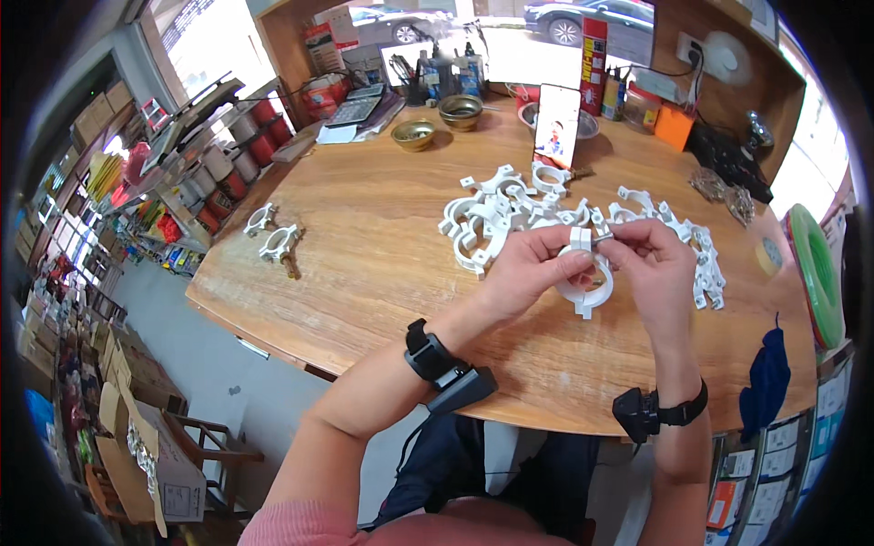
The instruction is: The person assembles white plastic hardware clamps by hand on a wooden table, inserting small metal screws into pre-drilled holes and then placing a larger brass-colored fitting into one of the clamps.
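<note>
the left hand (528,270) pinches the ring (596,297) at its upper lugs (580,238), above the worktop (382,291); the right hand (657,264) grips what looks like a screw (603,238) between its fingers. best to hold the lugs flush, set the screw straight and turn gently.

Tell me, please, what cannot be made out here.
Head view throughout:
Metal piece: too small to identify, partly covered by right hand.
Held clamp: upper left covered by left hand.
Clamp pile: count lost to overlap.
Bowl: partly hidden behind phone.
Dark car: roof cut off by upper edge.
</note>
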Demonstrator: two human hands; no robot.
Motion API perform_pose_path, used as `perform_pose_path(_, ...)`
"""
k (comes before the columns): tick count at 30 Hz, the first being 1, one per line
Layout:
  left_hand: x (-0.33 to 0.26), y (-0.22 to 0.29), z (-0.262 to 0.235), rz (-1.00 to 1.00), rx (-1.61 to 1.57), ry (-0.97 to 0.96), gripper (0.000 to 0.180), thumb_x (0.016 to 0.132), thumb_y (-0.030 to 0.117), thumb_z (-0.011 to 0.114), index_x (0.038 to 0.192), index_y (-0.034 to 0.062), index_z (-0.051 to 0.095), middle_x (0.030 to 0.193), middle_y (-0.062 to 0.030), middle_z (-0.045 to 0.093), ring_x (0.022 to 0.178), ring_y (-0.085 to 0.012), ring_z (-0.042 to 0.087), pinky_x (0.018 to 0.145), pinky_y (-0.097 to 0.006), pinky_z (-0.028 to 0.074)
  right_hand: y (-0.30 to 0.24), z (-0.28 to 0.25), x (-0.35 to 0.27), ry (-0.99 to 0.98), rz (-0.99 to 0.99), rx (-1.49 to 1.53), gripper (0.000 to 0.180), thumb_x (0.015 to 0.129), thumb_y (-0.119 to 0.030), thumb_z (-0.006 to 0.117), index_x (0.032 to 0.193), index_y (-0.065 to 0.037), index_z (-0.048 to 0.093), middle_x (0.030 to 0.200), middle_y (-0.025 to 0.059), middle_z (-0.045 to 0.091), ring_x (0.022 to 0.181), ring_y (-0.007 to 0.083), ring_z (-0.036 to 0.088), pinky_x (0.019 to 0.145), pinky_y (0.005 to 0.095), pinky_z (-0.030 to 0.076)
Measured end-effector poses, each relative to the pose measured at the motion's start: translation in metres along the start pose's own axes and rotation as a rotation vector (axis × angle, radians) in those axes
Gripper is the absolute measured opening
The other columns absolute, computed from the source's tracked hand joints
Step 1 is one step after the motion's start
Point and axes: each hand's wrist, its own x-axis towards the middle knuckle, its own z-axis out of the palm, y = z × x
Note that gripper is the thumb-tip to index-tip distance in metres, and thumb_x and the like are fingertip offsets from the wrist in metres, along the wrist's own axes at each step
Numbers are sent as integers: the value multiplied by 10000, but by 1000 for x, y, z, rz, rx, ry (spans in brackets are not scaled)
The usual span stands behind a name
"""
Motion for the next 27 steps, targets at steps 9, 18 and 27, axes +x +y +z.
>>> perform_pose_path(9, 0, -1, 0, 30, 66, 79, 258, 841, 149, 543, 1046, -8, 543, 863, -45, 604, 758, -88, 566, 708, -225, 463, 7, 7, -3, 35, -146, 2, 87, 732, 50, 620, 814, 37, 595, 759, 37, 590, 691, 71, 550, 624, 192, 451)
perform_pose_path(18, 3, -1, 5, 59, 127, 143, 315, 811, 105, 567, 1100, -14, 527, 915, -64, 602, 779, -103, 577, 680, -229, 487, 11, 2, -3, 72, -140, -48, 51, 732, 37, 614, 780, 23, 612, 724, 31, 583, 680, 56, 528, 597, 184, 412)
perform_pose_path(27, -3, -2, 12, 139, 191, 213, 326, 794, 92, 606, 1093, -18, 538, 910, -61, 607, 749, -81, 563, 615, -203, 483, 17, 8, -6, 2, -244, -4, 33, 746, 8, 595, 768, 23, 614, 705, 43, 584, 650, 81, 524, 595, 207, 418)
